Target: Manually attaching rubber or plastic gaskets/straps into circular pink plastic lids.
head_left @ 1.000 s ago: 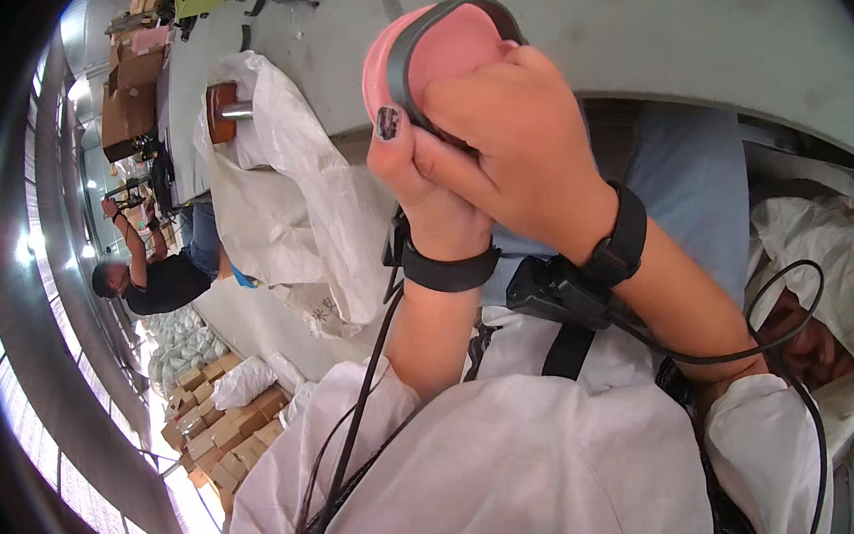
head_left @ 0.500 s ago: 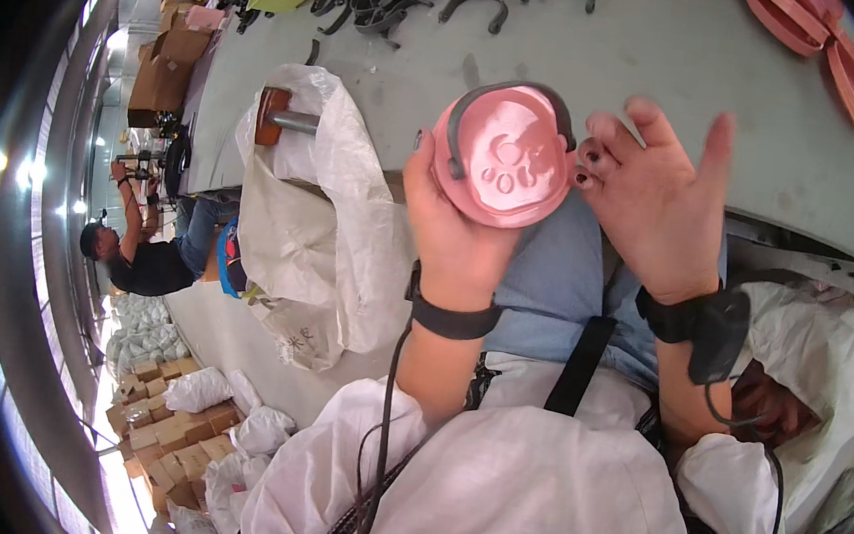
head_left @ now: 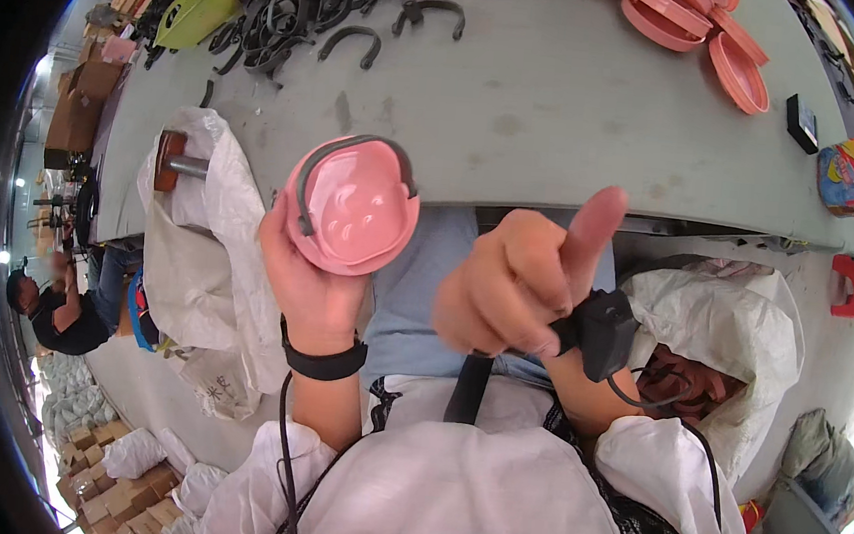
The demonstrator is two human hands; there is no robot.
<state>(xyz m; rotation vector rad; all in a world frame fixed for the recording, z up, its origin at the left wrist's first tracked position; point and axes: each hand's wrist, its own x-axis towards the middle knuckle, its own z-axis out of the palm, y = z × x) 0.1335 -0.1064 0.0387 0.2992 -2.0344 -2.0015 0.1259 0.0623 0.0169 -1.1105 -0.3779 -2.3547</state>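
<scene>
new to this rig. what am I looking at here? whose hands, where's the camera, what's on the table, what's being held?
No machine here: a person works with bare hands, filmed by a wide fisheye camera on their head looking down, so straight edges bend. The left hand holds up a pink round lid with a dark handle fitted around its rim. The right hand holds nothing, fingers curled, thumb raised. Both wrists wear black bands. On the grey table lie loose black handles and more pink lids. White sacks stand at both sides.
</scene>
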